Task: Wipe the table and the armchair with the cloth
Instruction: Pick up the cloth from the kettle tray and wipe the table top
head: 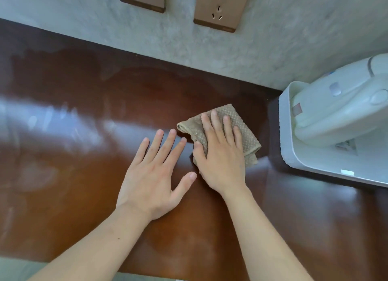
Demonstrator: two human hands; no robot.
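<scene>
Cloth (241,129): tan, waffle-textured, folded into a rumpled pad with a rolled fold along its left side. Laid flat on the table (84,154), toward the far right part of the tabletop, short of the far edge that meets the wall. Much of its middle is covered by a flat palm and spread fingers.

Table: dark reddish-brown wood, glossy, pale glare streaked across the left half. Near edge seen at bottom left.

Armchair: not seen.

Home room, wall sockets (220,7), wooden table (84,112)
</scene>
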